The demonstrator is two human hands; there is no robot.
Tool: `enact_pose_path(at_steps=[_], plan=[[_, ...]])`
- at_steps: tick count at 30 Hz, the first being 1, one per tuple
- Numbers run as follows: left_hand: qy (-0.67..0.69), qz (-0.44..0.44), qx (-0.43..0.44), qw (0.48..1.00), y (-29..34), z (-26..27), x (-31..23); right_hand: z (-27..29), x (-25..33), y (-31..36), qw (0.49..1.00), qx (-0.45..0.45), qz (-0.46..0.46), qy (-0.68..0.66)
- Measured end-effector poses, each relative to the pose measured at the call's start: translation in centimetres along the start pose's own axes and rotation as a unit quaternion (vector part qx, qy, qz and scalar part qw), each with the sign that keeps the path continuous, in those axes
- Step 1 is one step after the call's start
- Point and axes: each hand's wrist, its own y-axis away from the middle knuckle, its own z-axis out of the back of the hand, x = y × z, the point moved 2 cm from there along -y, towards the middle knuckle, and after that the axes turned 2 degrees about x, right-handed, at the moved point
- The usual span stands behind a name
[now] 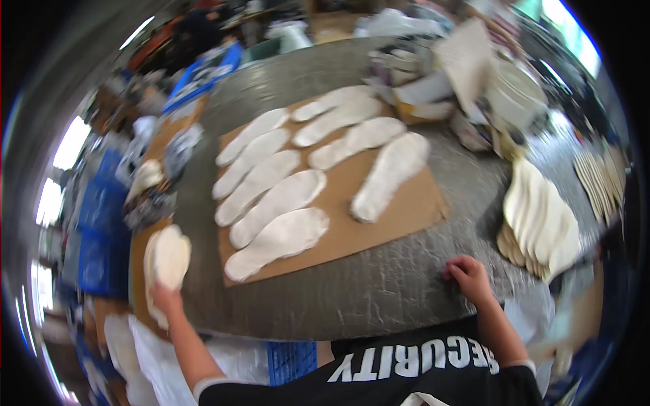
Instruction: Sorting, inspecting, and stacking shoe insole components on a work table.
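At the table's left edge, my left hand (164, 298) grips the near end of a small stack of white shoe insoles (168, 257); its fingertips are partly hidden by them. My right hand (468, 279) is over the near right of the table, fingers curled inward, with nothing visible in them. Between the hands lies a brown cardboard sheet (399, 210) bearing several white insoles, laid out flat. One insole (391, 177) lies apart at its right side, while a column of others (277, 243) fills the left side.
Fanned cream insoles (538, 216) are piled on the right, with another row (599, 183) beyond. A white bucket (516, 95) and boxes (425, 98) crowd the far right of the grey table (305, 304). Blue crates (101, 230) stand left. A person (497, 20) is at the far right.
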Motion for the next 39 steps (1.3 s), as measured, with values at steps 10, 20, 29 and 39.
enact_pose_path(at_steps=[10,20,29,39], plan=[[0.042,-0.068,0.075,0.994,-2.4,0.8,0.2,-1.0,5.8,-3.0,0.985,0.058,0.099,0.126],[-0.176,-0.102,0.276,0.939,0.1,-0.3,-7.0,3.1,7.9,-3.8,0.961,-0.093,0.133,0.226],[0.296,-0.515,0.040,0.803,10.2,13.5,-31.4,29.4,-6.8,8.9,0.767,-0.532,-0.238,0.270],[0.488,-0.809,0.131,0.300,46.5,31.8,-59.7,24.5,-3.0,8.6,0.787,-0.437,-0.204,0.385]])
